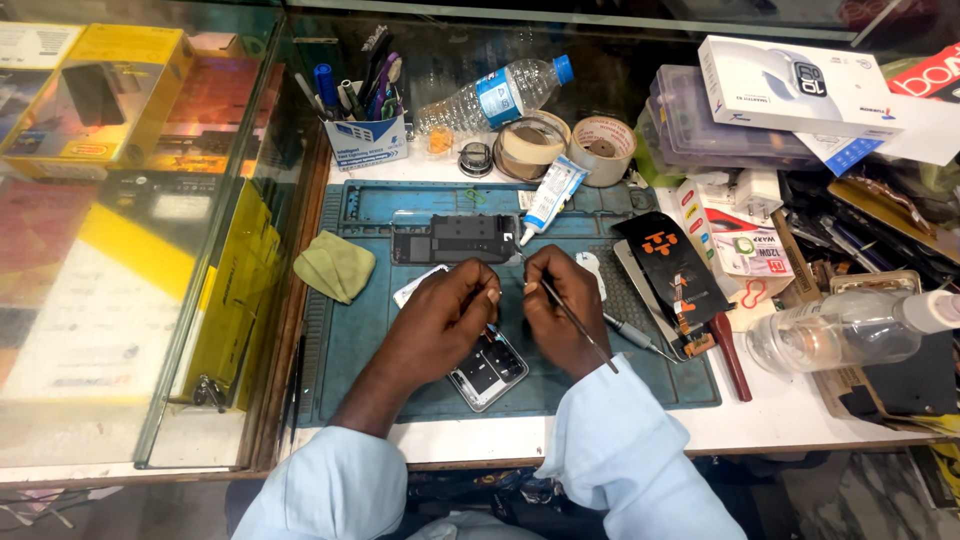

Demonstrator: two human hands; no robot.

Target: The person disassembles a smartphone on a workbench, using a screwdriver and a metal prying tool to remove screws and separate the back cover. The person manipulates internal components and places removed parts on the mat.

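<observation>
An opened phone lies on the blue work mat, mostly covered by my hands. My left hand rests on its upper part and presses it down with the fingers. My right hand grips thin tweezers, their tips pointing down between my two hands and their rear end sticking out over my wrist. A black phone part lies on the mat just beyond my hands.
On the mat: a green cloth, a glue tube, a black screen panel, a screwdriver. Behind stand tape rolls, a water bottle and a pen holder. A clear bottle lies right; a glass case stands left.
</observation>
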